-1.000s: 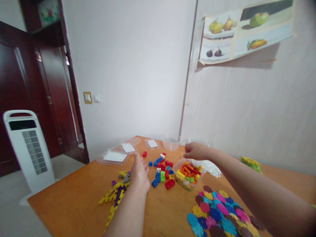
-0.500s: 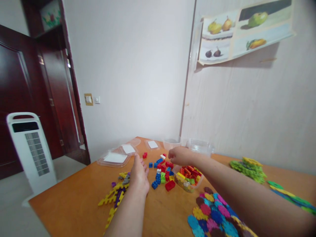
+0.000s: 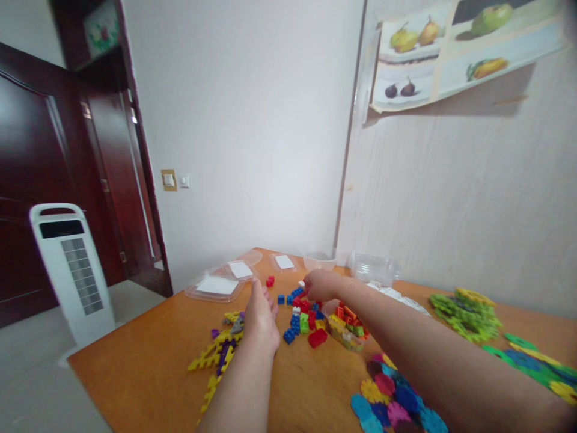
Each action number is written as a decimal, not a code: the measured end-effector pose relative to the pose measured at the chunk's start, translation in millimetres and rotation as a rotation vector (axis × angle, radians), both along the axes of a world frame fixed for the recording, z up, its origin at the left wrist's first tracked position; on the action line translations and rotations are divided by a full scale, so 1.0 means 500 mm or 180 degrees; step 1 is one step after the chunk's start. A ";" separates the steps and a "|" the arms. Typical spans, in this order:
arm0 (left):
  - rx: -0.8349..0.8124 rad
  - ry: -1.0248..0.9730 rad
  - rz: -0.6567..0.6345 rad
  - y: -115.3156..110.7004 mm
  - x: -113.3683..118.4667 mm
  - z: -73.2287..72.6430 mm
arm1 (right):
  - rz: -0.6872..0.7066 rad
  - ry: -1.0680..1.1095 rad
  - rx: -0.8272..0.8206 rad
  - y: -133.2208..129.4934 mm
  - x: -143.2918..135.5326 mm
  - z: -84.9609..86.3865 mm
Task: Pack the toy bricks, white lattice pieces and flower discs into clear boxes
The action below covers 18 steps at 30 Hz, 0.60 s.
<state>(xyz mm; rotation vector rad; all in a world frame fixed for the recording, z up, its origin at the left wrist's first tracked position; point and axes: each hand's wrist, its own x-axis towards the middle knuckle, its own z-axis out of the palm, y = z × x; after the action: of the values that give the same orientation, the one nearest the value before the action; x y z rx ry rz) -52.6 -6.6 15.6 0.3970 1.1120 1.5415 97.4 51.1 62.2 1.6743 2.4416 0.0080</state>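
Loosely, the left hand [image 3: 262,319] held its fingers outstretched beside the scattered bricks [image 3: 295,325] on the orange-brown table [image 3: 139,367], while the right hand [image 3: 321,285] curled over their far side; whether its fingers gripped one, I couldn't tell. Just right of them sat a clear tub [image 3: 337,335] holding more pieces

Left forearm [image 3: 246,385] runs forward, left hand [image 3: 262,322] turned inward, thumb pointing ahead, fingers loose! And here's the right forearm [image 3: 419,337], slanting in long from the right, right hand [image 3: 322,284] knuckles-up, fingers bent, grip unclear!
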 end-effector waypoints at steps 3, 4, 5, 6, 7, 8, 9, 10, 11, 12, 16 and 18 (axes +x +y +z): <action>-0.0008 -0.0048 -0.0012 0.001 0.001 0.000 | -0.0086 0.0168 0.0216 -0.017 0.032 0.017; -0.0007 -0.0055 -0.0012 0.002 0.001 0.000 | -0.0119 0.0203 0.0255 -0.024 0.046 0.025; -0.0006 -0.0060 -0.0014 0.003 0.001 -0.001 | -0.0155 0.0228 0.0291 -0.032 0.063 0.034; -0.0007 -0.0064 -0.0016 0.003 0.001 -0.002 | -0.0197 0.0248 0.0334 -0.040 0.080 0.042; -0.0008 -0.0065 -0.0019 0.004 0.001 -0.003 | -0.0254 0.0252 0.0365 -0.048 0.098 0.051; -0.0011 -0.0064 -0.0018 0.004 0.001 -0.003 | -0.0326 0.0249 0.0388 -0.054 0.117 0.059; -0.0019 -0.0060 -0.0016 0.004 0.001 -0.004 | -0.0460 0.0222 0.0362 -0.060 0.135 0.066; -0.0030 -0.0054 -0.0012 0.004 0.001 -0.004 | -0.0576 0.0187 0.0339 -0.065 0.152 0.071; -0.0038 -0.0046 -0.0009 0.004 0.001 -0.004 | -0.0660 0.0163 0.0318 -0.069 0.167 0.075; -0.0041 -0.0039 -0.0004 0.004 0.001 -0.004 | -0.0715 0.0154 0.0312 -0.072 0.180 0.078; -0.0022 -0.0015 0.0029 0.003 0.001 -0.003 | -0.0647 0.0186 0.0346 -0.076 0.183 0.076; -0.0012 0.0002 0.0041 0.003 0.001 -0.004 | -0.0467 0.0271 0.0316 -0.075 0.158 0.067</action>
<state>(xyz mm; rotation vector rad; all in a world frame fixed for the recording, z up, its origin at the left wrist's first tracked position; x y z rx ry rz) -52.1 -4.9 13.5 0.3886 1.1197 1.5503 176.6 13.4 95.7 1.9308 2.4084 0.0397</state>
